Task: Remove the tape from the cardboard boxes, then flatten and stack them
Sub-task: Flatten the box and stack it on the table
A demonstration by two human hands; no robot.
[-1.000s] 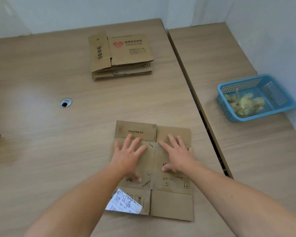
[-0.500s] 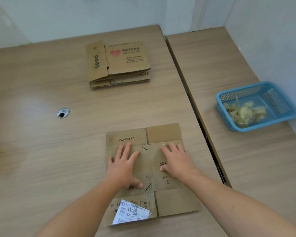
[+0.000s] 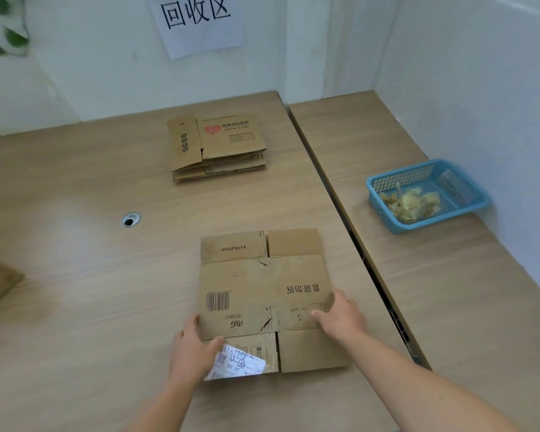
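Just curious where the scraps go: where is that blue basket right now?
In the head view, the blue basket sits on the right-hand table near the wall, right of the flattened stack and beyond the right hand.

Flattened box on table; L hand & R hand hold its side edges.

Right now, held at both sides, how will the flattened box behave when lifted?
Probably light: the flattened box is thin, flat cardboard. It may fold at its torn middle crease, since the left hand and right hand hold only its sides.
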